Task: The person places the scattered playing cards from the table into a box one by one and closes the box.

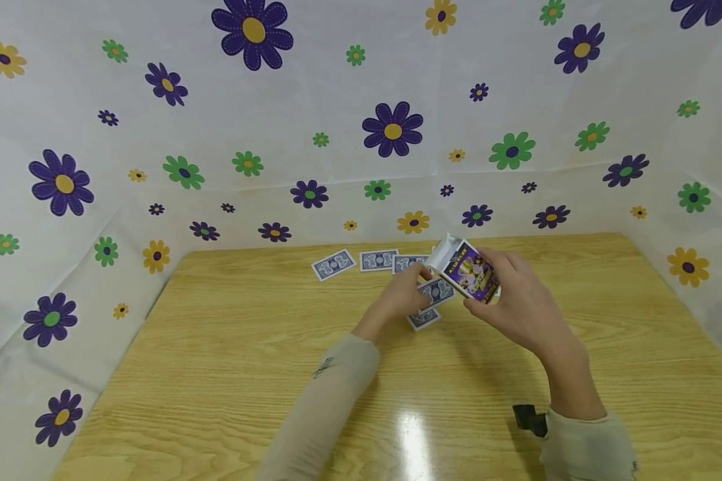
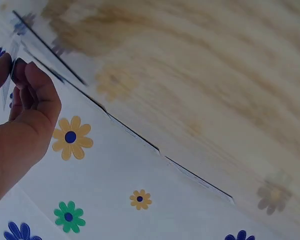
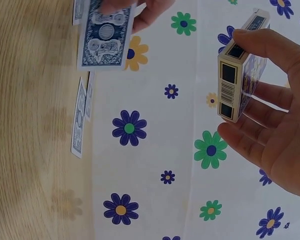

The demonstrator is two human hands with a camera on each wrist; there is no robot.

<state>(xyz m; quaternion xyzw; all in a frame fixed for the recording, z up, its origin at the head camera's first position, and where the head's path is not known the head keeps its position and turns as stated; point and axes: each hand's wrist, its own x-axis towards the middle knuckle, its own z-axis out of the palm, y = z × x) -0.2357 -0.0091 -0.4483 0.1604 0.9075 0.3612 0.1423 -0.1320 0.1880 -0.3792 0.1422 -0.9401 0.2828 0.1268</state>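
My left hand pinches a playing card with a blue patterned back, raised off the table. In the left wrist view this card is nearly edge-on between thumb and fingers; the right wrist view shows the back of the card. My right hand holds a purple card box between thumb and fingers, tilted, its top flap up towards the left hand. A barcode marks the box's end. Whether cards are inside is hidden.
Several cards lie back up in a row near the table's far edge, among them a left card and a middle card. Another card lies nearer. Flowered cloth hangs around the wooden table.
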